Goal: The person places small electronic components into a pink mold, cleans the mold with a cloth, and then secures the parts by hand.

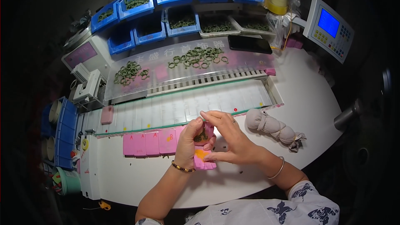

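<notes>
My left hand [186, 141] is wrapped round a pink rubber mould [204, 165], held just above the near middle of the white table. The mould is spread apart, its lower flap hanging down with an orange-yellow patch on it. Against its upper part shows a dark green piece [201, 136], partly covered by fingers. My right hand [237, 141] grips the mould from the other side, fingers at its top edge and thumb on the lower flap. Beside my left hand, several closed pink moulds [135, 145] stand in a row.
Green rings [200, 57] lie in two groups on a clear sheet beyond the glass-topped tray [166, 110]. Blue bins [137, 3] of green pieces stand behind. A tied cloth bundle [273, 127] lies right, a phone [249, 44] and control panel [329, 29] farther back.
</notes>
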`<action>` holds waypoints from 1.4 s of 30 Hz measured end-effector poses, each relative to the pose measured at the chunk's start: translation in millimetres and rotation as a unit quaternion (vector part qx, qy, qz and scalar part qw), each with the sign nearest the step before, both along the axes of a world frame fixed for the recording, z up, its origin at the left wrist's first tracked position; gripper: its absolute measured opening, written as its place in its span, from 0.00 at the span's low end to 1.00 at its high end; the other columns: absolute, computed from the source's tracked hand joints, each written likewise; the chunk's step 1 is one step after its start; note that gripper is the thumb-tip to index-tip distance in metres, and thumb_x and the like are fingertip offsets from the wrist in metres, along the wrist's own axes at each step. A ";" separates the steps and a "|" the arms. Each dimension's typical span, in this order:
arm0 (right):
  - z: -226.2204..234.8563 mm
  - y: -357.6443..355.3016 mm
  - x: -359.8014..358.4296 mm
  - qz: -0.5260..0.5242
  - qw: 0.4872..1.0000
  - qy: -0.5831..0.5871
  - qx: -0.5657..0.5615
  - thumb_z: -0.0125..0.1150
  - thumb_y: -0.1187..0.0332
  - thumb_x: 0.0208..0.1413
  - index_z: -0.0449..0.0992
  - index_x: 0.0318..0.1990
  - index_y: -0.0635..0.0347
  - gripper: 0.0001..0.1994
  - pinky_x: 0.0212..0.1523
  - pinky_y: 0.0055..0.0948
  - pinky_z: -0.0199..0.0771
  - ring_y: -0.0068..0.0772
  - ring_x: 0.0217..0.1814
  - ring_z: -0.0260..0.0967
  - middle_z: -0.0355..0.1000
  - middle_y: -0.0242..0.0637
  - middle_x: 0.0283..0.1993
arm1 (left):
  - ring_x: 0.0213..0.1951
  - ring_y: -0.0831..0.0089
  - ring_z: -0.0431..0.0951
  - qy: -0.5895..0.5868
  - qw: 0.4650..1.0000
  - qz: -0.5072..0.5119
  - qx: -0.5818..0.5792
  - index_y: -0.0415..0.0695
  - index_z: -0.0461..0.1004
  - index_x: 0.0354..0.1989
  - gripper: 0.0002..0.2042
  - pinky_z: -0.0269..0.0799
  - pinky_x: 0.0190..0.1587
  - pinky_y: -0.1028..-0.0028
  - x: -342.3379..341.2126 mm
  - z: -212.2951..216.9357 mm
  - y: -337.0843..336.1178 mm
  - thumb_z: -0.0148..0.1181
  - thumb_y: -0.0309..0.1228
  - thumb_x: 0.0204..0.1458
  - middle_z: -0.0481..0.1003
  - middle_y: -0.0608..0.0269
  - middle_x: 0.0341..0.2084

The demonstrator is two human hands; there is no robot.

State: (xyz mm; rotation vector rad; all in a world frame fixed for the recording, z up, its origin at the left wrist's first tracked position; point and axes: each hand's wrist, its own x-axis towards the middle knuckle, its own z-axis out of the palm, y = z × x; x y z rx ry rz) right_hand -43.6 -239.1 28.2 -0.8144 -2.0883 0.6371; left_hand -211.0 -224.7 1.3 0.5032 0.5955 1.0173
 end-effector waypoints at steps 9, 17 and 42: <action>-8.4 -8.7 -7.1 -0.126 0.985 -0.021 0.113 0.69 0.66 0.46 0.77 0.37 0.54 0.11 0.54 0.40 0.57 0.38 0.54 0.65 0.71 0.31 0.50 | 0.20 0.80 0.69 0.155 0.979 0.096 0.095 0.45 0.68 0.27 0.14 0.65 0.22 0.79 11.1 -3.5 -6.0 0.47 0.40 0.61 0.69 0.64 0.17; 9.4 -17.2 -10.0 -0.099 0.984 0.030 0.144 0.70 0.73 0.41 0.76 0.31 0.51 0.09 0.50 0.33 0.54 0.30 0.44 0.70 0.74 0.25 0.35 | 0.18 0.78 0.68 0.013 0.994 0.104 -0.008 0.46 0.66 0.27 0.16 0.64 0.20 0.80 -8.2 -11.2 9.4 0.54 0.44 0.60 0.69 0.66 0.21; -21.5 -0.4 11.5 -0.008 0.939 0.260 -0.223 0.71 0.78 0.46 0.77 0.26 0.60 0.06 0.38 0.22 0.65 0.21 0.36 0.66 0.72 0.30 0.32 | 0.36 0.79 0.76 0.180 0.960 -0.039 0.212 0.36 0.76 0.43 0.08 0.73 0.40 0.77 -8.3 1.7 -5.8 0.57 0.26 0.57 0.77 0.63 0.35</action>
